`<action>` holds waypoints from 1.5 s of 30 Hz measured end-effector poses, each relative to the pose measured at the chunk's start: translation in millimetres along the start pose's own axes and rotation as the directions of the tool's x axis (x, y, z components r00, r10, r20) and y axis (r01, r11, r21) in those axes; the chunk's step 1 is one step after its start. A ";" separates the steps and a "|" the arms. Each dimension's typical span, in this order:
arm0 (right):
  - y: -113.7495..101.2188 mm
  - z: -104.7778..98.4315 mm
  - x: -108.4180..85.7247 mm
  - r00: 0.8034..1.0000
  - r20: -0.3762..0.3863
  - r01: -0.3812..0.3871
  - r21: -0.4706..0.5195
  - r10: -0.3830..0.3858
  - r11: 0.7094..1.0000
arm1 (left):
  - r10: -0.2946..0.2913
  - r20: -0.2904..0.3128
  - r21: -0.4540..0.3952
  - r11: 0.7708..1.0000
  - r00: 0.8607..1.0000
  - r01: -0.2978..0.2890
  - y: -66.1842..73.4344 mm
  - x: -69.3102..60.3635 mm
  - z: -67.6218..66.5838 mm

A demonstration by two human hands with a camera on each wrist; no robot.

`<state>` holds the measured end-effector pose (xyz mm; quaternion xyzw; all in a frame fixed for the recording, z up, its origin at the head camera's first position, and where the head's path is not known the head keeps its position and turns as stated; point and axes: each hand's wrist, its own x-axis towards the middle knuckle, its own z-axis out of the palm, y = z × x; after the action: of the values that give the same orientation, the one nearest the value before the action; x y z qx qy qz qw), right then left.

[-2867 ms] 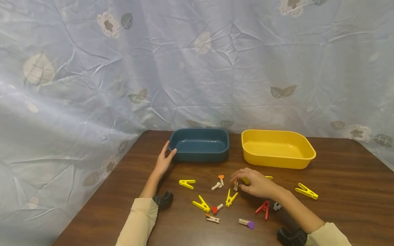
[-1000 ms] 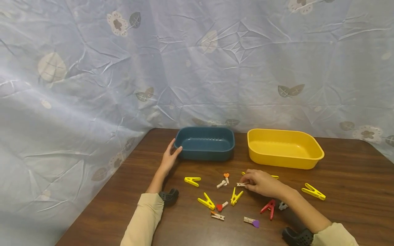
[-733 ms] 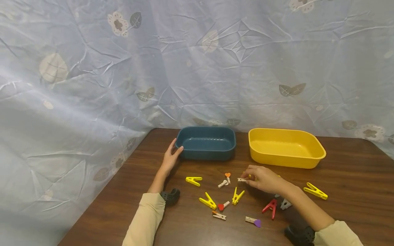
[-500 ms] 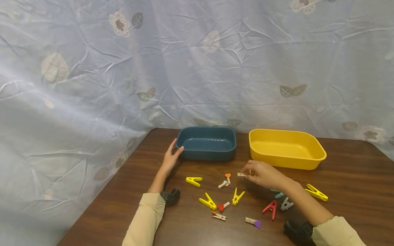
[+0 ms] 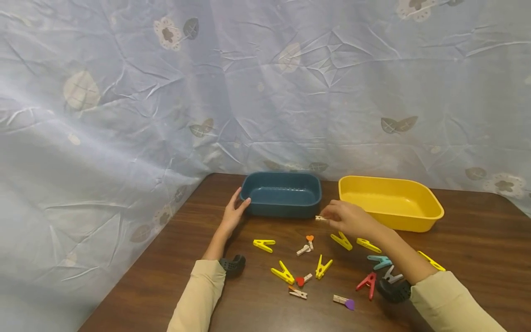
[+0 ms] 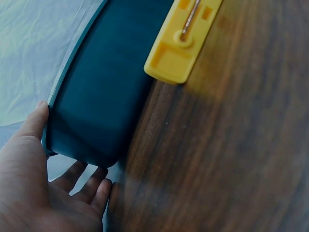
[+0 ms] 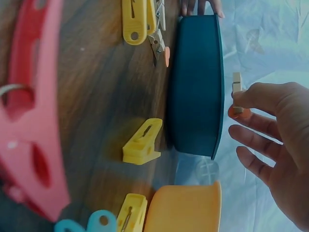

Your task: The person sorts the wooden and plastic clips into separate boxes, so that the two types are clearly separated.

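My left hand (image 5: 234,213) rests against the left end of a dark blue tub (image 5: 282,211), thumb at the rim and fingers spread loosely beside its end wall. In the right wrist view, my right hand (image 7: 285,130) pinches a small wooden clothespin (image 7: 236,83) with an orange decoration between thumb and index finger; the other fingers extend. The head view places this hand above the table, between the blue tub's right front corner and the yellow tub (image 5: 394,220). The clothespin's jaws point left, close to the blue tub.
Several yellow plastic clothespins (image 5: 283,273) lie scattered on the brown table (image 5: 186,258). Among them are small wooden ones with hearts, such as a purple-heart clothespin (image 5: 343,301). A red clothespin (image 5: 367,285), a teal clothespin (image 5: 379,262) and a grey clothespin (image 5: 392,275) lie near my right forearm.
My right hand has picked up the wooden clothespin from the table and carried it up and away toward the blue tub, uncovering the yellow and teal clothespins. The left hand stays at the tub.
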<state>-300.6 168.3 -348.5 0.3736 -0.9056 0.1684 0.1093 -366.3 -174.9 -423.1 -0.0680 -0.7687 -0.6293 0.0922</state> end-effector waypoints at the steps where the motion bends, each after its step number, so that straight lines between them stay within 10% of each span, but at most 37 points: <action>1: 0.0 -0.4 2.0 1.000 -0.004 -0.012 0.002 0.012 1.000 | 0.001 -0.003 0.000 1.000 1.000 -0.001 0.1 0.0 0.4; 16: 7.4 1.8 34.1 0.996 -0.055 -0.065 0.034 0.067 0.997 | 0.000 -0.008 -0.017 1.000 1.000 0.000 -1.7 2.1 0.4; 28: 18.6 11.0 64.1 0.988 -0.127 -0.089 0.017 0.090 0.996 | -0.009 0.043 -0.009 1.000 0.999 0.009 30.5 -14.8 -1.6; 40: 29.8 43.3 75.6 0.960 -0.109 -0.230 0.206 0.256 0.951 | -0.006 -0.002 0.003 1.000 1.000 0.006 -4.2 -0.3 0.7; 45: 32.1 46.4 76.2 0.936 -0.108 -0.298 0.260 0.334 0.919 | -0.009 0.016 -0.036 0.999 1.000 0.010 7.1 -1.4 -2.0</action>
<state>-380.0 122.9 -373.7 0.2187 -0.9163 0.3193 0.1026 -363.3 -175.5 -416.3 -0.0708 -0.7581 -0.6431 0.0820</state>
